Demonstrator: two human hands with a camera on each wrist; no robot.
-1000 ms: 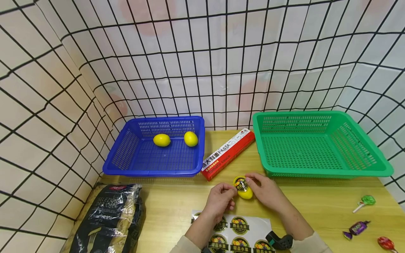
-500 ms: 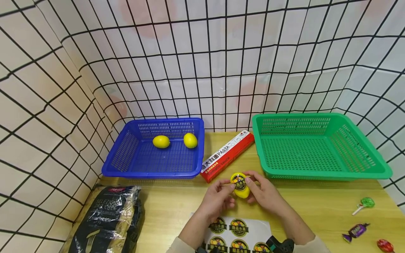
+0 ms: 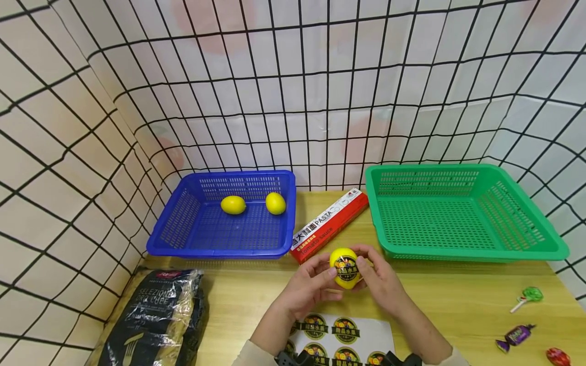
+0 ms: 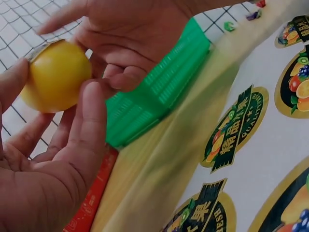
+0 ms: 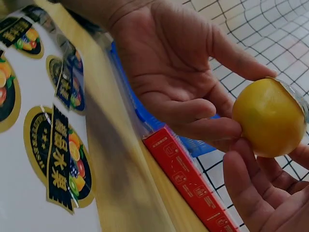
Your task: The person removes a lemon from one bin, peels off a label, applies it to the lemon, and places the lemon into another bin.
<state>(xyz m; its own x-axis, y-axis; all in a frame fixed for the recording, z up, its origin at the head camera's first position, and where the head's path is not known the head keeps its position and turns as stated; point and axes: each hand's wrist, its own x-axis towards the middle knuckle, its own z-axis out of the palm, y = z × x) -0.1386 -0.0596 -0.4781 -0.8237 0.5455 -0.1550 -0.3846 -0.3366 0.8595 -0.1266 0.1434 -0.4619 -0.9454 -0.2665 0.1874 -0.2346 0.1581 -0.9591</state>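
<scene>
Left hand (image 3: 302,287) and right hand (image 3: 380,278), each grip clamped, hold an oval yellow lemon (image 4: 59,81) with a round black-and-gold sticker (image 3: 346,269) above the wooden worktop (image 3: 242,305), on the white paper sheet's (image 3: 374,333) far side

Wooden table (image 3: 247,300) beneath baskets (image 3: 220,253), box (image 3: 330,226), sticker sheet (image 3: 331,339)

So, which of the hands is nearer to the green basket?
The right hand; it is just in front of the near left corner of the green basket. The left hand is farther away, left of the lemon.
</scene>
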